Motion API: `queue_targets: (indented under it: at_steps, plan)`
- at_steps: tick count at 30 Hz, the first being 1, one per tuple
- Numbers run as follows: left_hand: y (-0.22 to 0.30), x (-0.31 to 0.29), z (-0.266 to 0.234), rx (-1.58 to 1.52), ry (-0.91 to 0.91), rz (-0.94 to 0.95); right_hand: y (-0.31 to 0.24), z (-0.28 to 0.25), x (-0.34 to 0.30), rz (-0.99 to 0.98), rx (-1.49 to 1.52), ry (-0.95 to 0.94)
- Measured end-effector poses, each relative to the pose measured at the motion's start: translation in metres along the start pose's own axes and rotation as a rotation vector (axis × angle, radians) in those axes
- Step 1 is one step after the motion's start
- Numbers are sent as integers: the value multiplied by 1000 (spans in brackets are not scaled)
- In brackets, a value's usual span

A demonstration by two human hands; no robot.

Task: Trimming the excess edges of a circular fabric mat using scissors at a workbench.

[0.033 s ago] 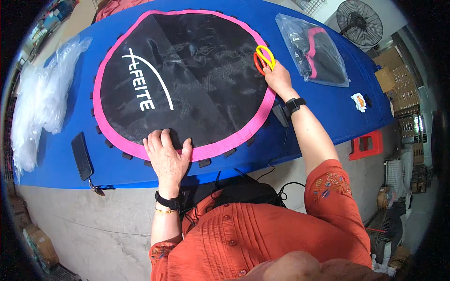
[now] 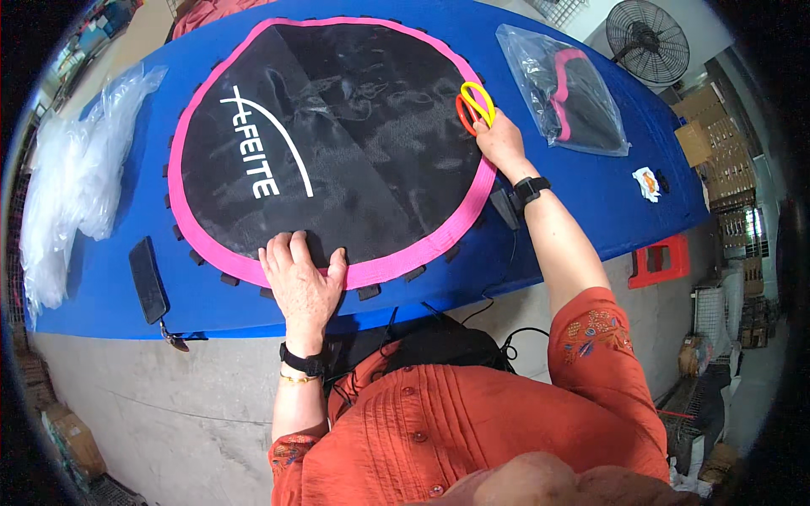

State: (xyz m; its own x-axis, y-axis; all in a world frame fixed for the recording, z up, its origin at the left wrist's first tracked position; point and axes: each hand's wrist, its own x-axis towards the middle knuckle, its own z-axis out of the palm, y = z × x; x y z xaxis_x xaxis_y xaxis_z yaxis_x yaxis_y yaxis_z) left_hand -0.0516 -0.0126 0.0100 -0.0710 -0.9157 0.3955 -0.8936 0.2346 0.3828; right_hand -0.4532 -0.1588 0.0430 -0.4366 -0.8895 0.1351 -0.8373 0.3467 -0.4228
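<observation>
A large round black trampoline mat [image 2: 363, 160] with a pink border and small black tabs around its edge lies flat on the blue table [image 2: 215, 314]. White lettering runs down its left part. My left hand [image 2: 301, 282] rests at the near edge with fingers spread over the border and the black fabric. At the mat's right edge, my right hand [image 2: 504, 143] is closed around scissors [image 2: 488, 99]. Their yellow and red handle loops point away from me over the mat; the hand hides the rest.
Clear plastic [image 2: 80, 181] lies crumpled at the left, with a black phone [image 2: 148, 282] nearer. A clear bag [image 2: 582, 110] holding black and pink fabric lies at the right, near a small white wrapper [image 2: 647, 185]. Beyond are a fan [image 2: 645, 40] and a red stool [image 2: 659, 261].
</observation>
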Motion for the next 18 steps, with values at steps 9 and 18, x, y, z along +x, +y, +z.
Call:
queue_targets:
  at_steps: [9, 18]
  plan:
    - [-2, 1, 3, -5, 59, 29, -18, 5, -31, -80, 11, -13]
    - [-2, 0, 4, -26, -13, -13, -28, 9, -62, -180, 48, 0]
